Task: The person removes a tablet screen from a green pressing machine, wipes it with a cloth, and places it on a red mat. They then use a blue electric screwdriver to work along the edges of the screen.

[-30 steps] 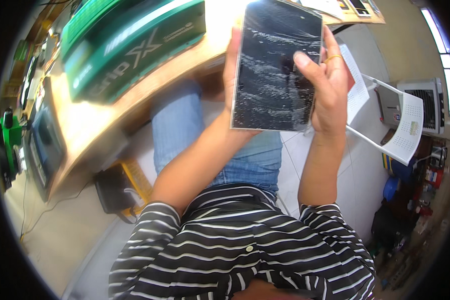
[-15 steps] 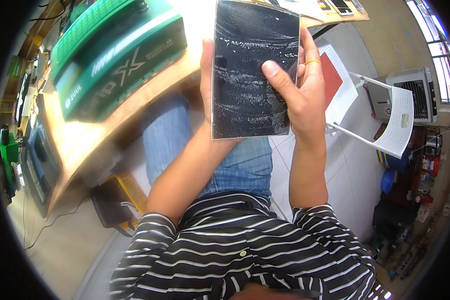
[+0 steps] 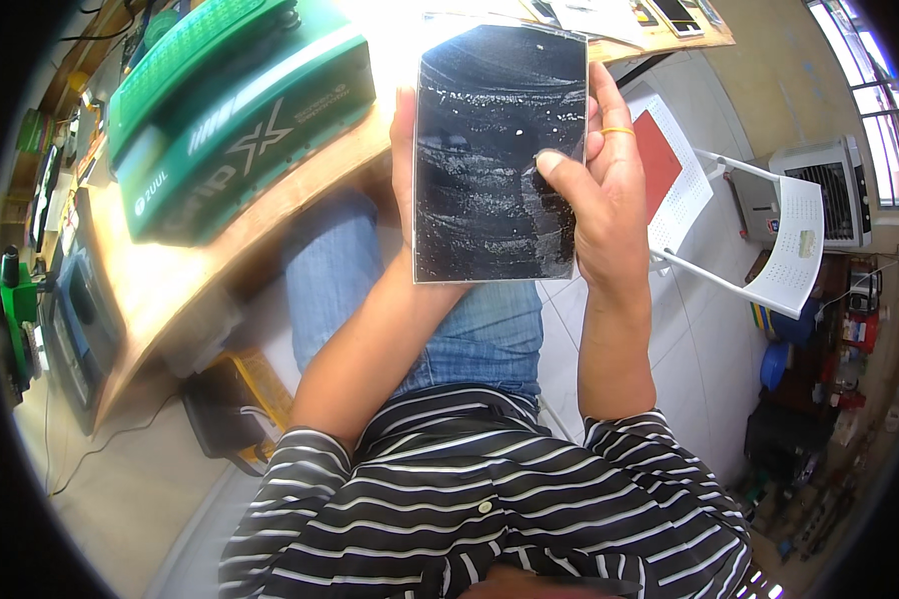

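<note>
Between my two hands is a flat black glass panel (image 3: 489, 200), oblong with a thin pale rim. Streaks and specks of whitish residue cover its face. My right hand (image 3: 614, 205) grips the right edge, with the thumb pressed on the face and the fingers behind; a yellow ring is on one finger. Along the left edge, part of my left hand (image 3: 404, 150) shows, supporting the panel from behind; most of its fingers are hidden by the panel.
At left, a large green machine (image 3: 250, 130) stands on the wooden bench (image 3: 175, 285). A phone (image 3: 677, 14) lies on the far bench end. A white chair (image 3: 684, 165) with a red patch stands to the right, before an air cooler (image 3: 819, 190). A black-and-yellow case (image 3: 220, 409) sits below the bench.
The panel has moved slightly left and toward me, along with both hands, and its far edge now shows in full. My right thumb lies nearer the panel's right edge.
</note>
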`<state>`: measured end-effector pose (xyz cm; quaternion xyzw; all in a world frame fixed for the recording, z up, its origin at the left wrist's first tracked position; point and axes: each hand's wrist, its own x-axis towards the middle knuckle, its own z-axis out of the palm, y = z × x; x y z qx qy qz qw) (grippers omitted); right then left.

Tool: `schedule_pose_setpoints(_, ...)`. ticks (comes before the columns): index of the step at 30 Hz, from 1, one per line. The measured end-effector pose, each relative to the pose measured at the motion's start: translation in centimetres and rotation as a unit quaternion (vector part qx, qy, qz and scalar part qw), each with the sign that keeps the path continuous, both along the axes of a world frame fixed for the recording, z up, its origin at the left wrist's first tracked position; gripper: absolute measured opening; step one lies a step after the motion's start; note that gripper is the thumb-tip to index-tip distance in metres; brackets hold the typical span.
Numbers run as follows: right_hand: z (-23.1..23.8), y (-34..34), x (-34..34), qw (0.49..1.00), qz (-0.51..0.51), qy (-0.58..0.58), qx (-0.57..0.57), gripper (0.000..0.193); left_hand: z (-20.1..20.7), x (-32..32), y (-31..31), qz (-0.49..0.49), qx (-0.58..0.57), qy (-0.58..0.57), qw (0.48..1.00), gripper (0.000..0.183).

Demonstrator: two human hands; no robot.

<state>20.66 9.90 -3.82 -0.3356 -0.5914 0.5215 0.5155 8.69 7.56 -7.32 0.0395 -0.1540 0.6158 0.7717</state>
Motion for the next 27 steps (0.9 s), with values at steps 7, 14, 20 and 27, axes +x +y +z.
schedule_pose_setpoints(7,-0.24,-0.12,0.09,0.998,0.056,0.021,-0.009,0.088,0.01,-0.24,0.37,0.003,-0.011,-0.015,1.000,0.087)
schedule_pose_setpoints(14,-0.04,-0.29,0.41,0.996,0.070,0.042,-0.025,0.095,0.23,-0.34,0.37,-0.020,0.002,-0.040,0.999,0.097)
schedule_pose_setpoints(20,-0.11,-0.45,-0.22,0.999,0.047,0.001,-0.006,0.097,0.31,-0.39,0.46,0.000,-0.011,-0.013,1.000,0.093)
schedule_pose_setpoints(27,0.13,-0.64,0.56,0.997,0.072,0.027,-0.026,0.097,0.17,0.03,0.39,0.025,-0.044,0.057,0.997,0.088)
